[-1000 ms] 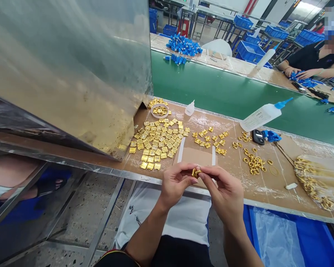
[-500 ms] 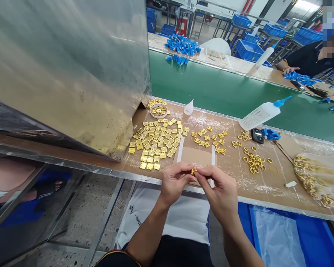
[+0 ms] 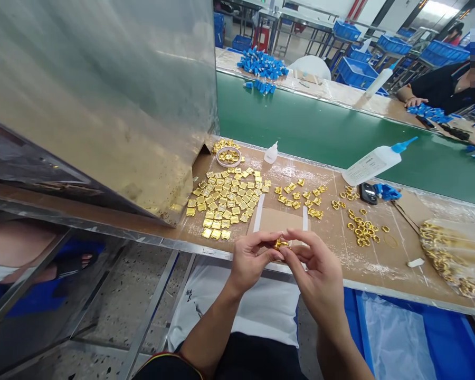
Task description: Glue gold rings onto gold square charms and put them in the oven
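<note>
A small gold-coloured ring piece [image 3: 280,244] is pinched between my two hands over the front edge of the bench. My left hand [image 3: 249,262] grips it with thumb and forefinger from the left. From the right, the thumb and fingertips of my right hand [image 3: 316,269] close on its other side; fingers partly cover it. Beyond my hands lies a cardboard pad [image 3: 279,220] with white strips at its sides. Many flat square gold plates [image 3: 221,198] are spread to the left. Gold pieces with raised parts [image 3: 298,196] lie behind the pad, and loose gold rings [image 3: 363,227] to the right.
A large metal housing [image 3: 103,95] rises at the left. A small dropper bottle [image 3: 271,153], a large glue bottle [image 3: 374,164], a black device [image 3: 368,193] and a bag of gold rings [image 3: 455,258] stand or lie on the bench. Behind runs a green belt [image 3: 301,119]; a co-worker [image 3: 439,84] sits across it.
My right fingers have lifted and spread slightly around the gold piece, showing more of it. The view has shifted a little. The co-worker's hand has moved onto blue pieces at the far right.
</note>
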Available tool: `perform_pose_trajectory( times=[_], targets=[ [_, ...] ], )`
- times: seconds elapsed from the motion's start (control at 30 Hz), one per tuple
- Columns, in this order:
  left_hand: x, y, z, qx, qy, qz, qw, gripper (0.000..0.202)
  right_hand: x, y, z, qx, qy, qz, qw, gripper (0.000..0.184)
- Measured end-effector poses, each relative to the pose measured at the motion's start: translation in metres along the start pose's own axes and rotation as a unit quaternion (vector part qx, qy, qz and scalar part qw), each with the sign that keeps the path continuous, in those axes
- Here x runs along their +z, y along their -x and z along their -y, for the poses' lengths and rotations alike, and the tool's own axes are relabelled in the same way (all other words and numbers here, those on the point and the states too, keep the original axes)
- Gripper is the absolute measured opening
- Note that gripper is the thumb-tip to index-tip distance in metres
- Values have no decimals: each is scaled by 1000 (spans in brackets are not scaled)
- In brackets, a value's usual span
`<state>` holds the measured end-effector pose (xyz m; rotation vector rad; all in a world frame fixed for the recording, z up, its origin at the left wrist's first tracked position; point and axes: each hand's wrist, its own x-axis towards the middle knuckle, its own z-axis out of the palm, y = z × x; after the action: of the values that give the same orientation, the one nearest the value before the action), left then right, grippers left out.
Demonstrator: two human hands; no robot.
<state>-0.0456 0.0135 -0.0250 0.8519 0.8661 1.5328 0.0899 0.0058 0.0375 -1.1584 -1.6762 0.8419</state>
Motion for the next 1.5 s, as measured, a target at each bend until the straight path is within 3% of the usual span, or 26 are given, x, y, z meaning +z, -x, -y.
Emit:
perform_pose_trajectory(
  times=[0.1, 0.27, 0.43, 0.67, 0.8, 1.0, 1.2, 1.33, 1.5],
  targets=[
    [1, 3, -3, -46, 42, 5, 998, 45, -5, 8, -6, 21, -24, -1, 999, 39],
    [10, 7, -7, -127, 150, 26, 980, 53, -10, 9, -19, -67, 45, -4, 997, 11],
    [21, 8, -11, -213, 246, 61, 944, 49, -6, 7, -23, -106, 14, 11, 994, 11],
    [29, 12, -8, -255, 262, 96, 926, 55, -5, 11, -25, -150, 61, -51, 985, 12],
    [28, 13, -5, -236, 227, 102, 939, 57, -5, 12, -25, -172, 96, -77, 977, 16],
    [20, 8, -3, -100, 142, 78, 982, 50, 0, 10, -29, -183, 100, -129, 970, 15],
    [16, 5, 0, -17, 90, 51, 994, 37, 7, 8, -24, -182, 136, -130, 965, 22],
    [14, 3, -3, -67, 161, 54, 983, 45, 3, 11, -21, -196, 137, -90, 967, 24],
    [12, 0, -8, -161, 288, 131, 935, 50, -12, 2, -17, -131, 63, -35, 989, 20]
  ],
)
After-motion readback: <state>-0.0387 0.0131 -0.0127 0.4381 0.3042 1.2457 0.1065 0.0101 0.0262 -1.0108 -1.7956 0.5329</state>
